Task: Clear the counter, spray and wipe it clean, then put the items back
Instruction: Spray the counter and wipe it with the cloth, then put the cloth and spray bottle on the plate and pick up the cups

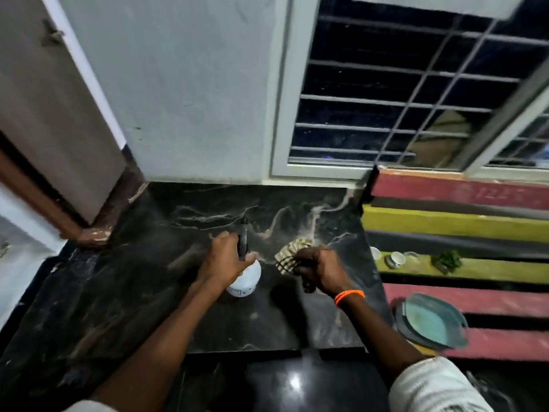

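Your left hand (225,257) is curled round the black trigger head of the white spray bottle (246,278), which stands near the middle of the dark marble counter (133,292). Just to its right, your right hand (320,269) clutches a bunched checked cloth (289,255) against the counter. Further right, teal plates (430,319) and small cups (396,258) sit on a striped mat (475,221).

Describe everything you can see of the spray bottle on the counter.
The spray bottle has a rounded white body that looks like plastic, with a small dark mark low on its front, and a black trigger head pointing away over the counter. It stands upright, or nearly so, on the dark veined counter, left of the cloth. The left hand grips its neck and trigger.
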